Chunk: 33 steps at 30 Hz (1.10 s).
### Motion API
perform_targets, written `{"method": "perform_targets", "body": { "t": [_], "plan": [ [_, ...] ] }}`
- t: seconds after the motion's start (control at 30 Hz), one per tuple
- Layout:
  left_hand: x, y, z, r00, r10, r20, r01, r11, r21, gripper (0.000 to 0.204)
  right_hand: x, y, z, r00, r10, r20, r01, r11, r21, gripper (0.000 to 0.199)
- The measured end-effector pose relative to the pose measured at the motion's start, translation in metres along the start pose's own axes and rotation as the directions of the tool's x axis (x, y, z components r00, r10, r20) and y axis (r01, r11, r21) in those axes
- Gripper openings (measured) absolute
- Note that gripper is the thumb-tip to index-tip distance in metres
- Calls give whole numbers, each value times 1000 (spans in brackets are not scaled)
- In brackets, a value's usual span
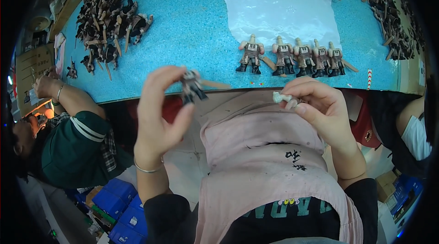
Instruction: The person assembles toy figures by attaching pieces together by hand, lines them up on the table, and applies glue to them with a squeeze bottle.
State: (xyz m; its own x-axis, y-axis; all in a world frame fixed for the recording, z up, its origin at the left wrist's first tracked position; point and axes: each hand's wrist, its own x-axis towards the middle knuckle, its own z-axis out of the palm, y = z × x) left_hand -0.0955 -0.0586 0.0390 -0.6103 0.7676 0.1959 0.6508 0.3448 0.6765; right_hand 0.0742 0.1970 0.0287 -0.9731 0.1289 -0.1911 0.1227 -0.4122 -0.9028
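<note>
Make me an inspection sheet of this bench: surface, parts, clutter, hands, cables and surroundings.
Surface: blue speckled table, with a translucent plastic sheet on it.
Parts: motion-blurred figure with a tan stick jutting right; small pale piece; five figures in a row along the sheet's near edge.
Clutter: left heap of figures; right heap of figures.
Hands: left hand holds the blurred figure; right hand pinches the pale piece between its fingers.
Cables: nothing seen.
Surroundings: person in a green top at left; blue boxes at lower left.
</note>
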Motion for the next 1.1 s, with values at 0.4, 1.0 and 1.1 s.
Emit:
{"method": "perform_targets", "body": {
  "t": [0.4, 1.0, 1.1],
  "plan": [
    [8, 32, 58, 986, 65, 152, -21, 962, -273, 59, 11, 12, 23, 987, -93, 127, 145, 855, -498, 24],
    [9, 34, 56, 980, 85, 178, -31, 958, -286, 57, 13, 20, 32, 987, -152, 48, 153, 816, -558, 26],
    [12, 33, 52, 983, 60, 175, 11, 926, -377, 50, 14, 20, 33, 986, -167, 24, 152, 816, -557, 26]
  ]
}}
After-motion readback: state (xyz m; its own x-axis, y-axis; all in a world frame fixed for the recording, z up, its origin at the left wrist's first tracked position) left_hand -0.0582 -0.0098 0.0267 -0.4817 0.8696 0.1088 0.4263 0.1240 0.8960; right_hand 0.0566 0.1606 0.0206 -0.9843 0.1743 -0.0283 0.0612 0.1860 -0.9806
